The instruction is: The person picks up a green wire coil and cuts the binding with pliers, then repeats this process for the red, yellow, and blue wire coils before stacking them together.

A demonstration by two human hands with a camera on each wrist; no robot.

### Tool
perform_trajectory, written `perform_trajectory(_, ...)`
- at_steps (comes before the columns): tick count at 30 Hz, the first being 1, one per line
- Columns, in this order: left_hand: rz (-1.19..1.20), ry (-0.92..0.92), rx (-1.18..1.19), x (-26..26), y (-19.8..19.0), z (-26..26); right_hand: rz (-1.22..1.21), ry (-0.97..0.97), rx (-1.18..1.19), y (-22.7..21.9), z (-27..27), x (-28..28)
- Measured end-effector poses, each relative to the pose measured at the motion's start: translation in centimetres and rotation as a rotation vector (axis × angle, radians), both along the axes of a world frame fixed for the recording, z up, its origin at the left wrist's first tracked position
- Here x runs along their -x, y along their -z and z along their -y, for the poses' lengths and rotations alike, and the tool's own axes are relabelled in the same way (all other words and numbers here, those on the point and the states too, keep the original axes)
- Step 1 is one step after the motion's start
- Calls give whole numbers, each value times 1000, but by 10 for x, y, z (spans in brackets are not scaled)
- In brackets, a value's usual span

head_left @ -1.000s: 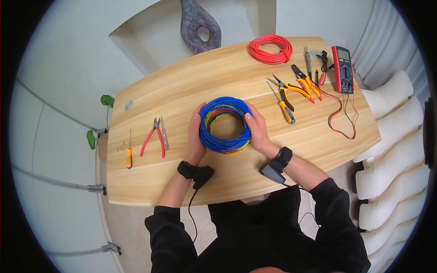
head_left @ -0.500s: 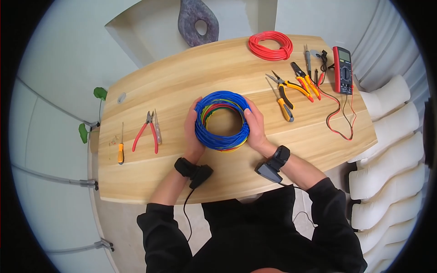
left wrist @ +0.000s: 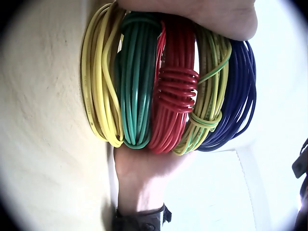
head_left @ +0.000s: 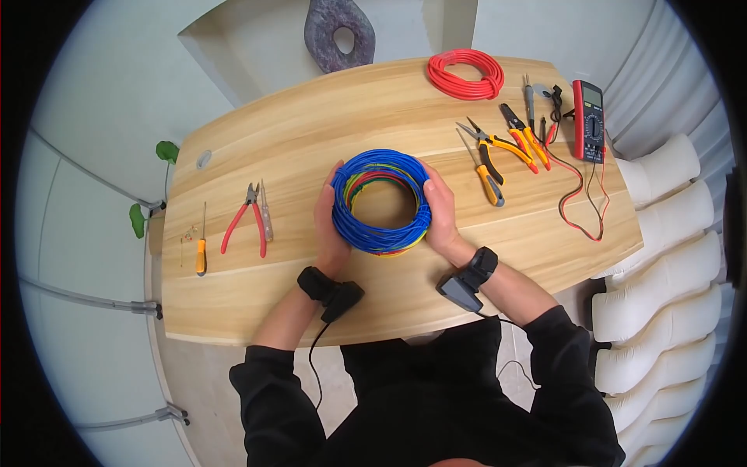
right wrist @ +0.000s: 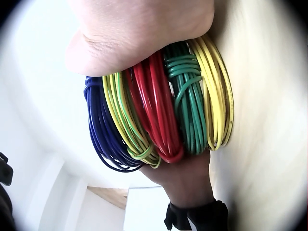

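Little but our view has shifted: we still hold the stack of coils (head_left: pixel 382 236) on the table (head_left: pixel 303 117), left hand (head_left: pixel 331 233) and right hand (head_left: pixel 441 218) pressed to opposite sides, fingers curved round it. Blue tops the stack. Left of it lie red-handled pliers (head_left: pixel 260 224); far right of it, the multimeter (head_left: pixel 590 121).

Red-handled cutters (head_left: pixel 251 201) lie beside a clear-handled screwdriver (head_left: pixel 267 213); an orange screwdriver (head_left: pixel 202 255) lies left of them; a multimeter (head_left: pixel 589 123) is near the right edge of the table (head_left: pixel 272 140); a sculpture (head_left: pixel 320 40) stands beyond.
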State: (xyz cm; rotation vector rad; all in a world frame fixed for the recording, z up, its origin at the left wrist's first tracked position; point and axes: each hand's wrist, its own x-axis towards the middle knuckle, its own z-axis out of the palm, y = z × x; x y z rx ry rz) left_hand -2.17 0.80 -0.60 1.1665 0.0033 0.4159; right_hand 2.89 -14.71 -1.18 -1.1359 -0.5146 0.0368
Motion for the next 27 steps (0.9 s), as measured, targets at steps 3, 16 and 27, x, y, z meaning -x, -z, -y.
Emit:
perform_trajectory(3, -10, -18, 43, 1, -3, 5, 2, 6, -12, 1, -1, 0)
perform_trajectory(16, 22, 15, 173, -2, 4, 2, 26, 23, -22, 4, -1, 0)
perform_trajectory(27, 4, 49, 127, 2, 0, 2, 20, 14, 13, 6, -1, -2)
